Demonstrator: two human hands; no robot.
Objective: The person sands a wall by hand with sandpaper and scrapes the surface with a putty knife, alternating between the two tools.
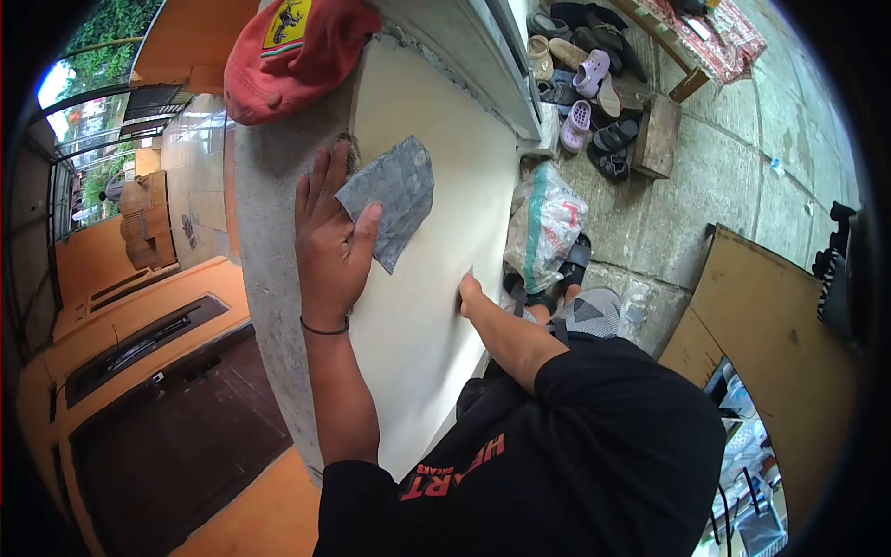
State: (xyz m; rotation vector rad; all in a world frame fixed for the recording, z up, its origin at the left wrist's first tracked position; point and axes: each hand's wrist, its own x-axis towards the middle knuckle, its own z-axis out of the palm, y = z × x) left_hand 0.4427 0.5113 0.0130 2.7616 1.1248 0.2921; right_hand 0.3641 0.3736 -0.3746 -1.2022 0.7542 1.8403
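Observation:
My left hand (332,246), with a dark band at the wrist, lies over the rough grey concrete ledge (269,204), its fingers stretched along it. A worn grey sheet of sandpaper (399,200) is pinched under the thumb and sticks out over the cream-white wall panel (427,121). Lower on that panel, my right hand (471,295) is by the surface near its right edge; most of its fingers are hidden. Just beyond my left fingertips, a red cap (320,60) with a yellow badge rests on the ledge.
Several shoes and lilac clogs (590,74) lie on the concrete floor beside a wooden block (657,137). A white plastic sack (552,227) stands by my feet. At right is a brown wooden board (770,316); at left, an orange wall with a dark door (176,436).

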